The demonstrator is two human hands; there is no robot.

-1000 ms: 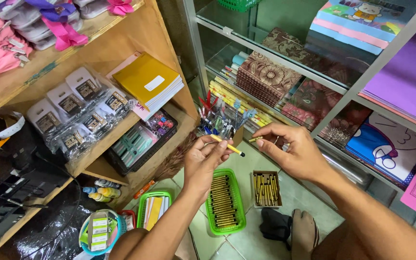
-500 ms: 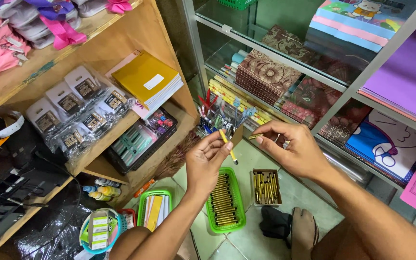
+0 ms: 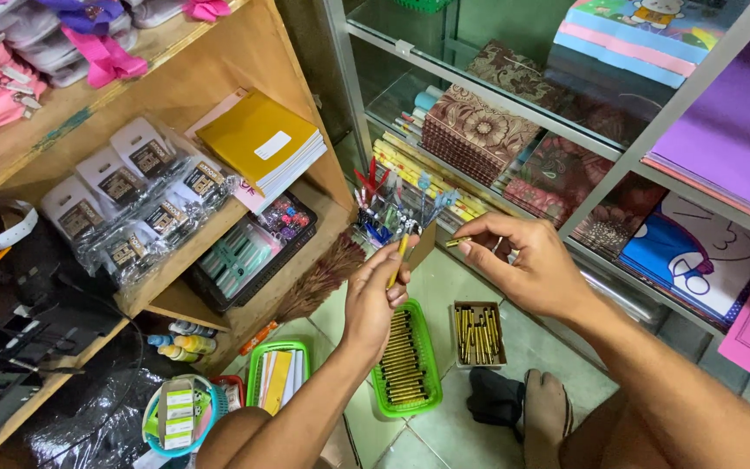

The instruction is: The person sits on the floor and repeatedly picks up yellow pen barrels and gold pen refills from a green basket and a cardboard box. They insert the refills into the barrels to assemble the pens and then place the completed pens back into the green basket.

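Above the green-tiled floor [image 3: 457, 300], between a wooden shelf unit and a glass-fronted cabinet, I am holding both hands up in front of me. My left hand [image 3: 379, 300] is pinching a yellow pencil [image 3: 398, 259] between thumb and fingertips, the pencil standing nearly upright with its top just in front of a small brown card [image 3: 421, 245]. My right hand [image 3: 527, 265] is curling its fingers inward, and its thumb and forefinger are pressing together on a short gold-coloured piece [image 3: 456, 241] that is sticking out to the left; I cannot tell what it is. The two hands are hanging near each other without touching.

Below my left hand, a green plastic basket [image 3: 428, 369] is sitting on the floor, filled with a stacked row of dark-and-gold pencils. Just beside it on the right, a small open cardboard box [image 3: 476, 306] is holding more pencils standing on end. Further left, a second green basket [image 3: 257, 368] is carrying yellow and orange packets, and a blue round basket [image 3: 154, 434] is holding small cartons.

Behind my hands, a clear holder of pens and scissors [image 3: 390, 208] is standing at the foot of the cabinet. On the wooden shelf [image 3: 193, 247] to the left, a stack of yellow notebooks [image 3: 258, 143] is lying beside bagged packets [image 3: 132, 213]. A dark sock [image 3: 495, 399] is lying by my foot.
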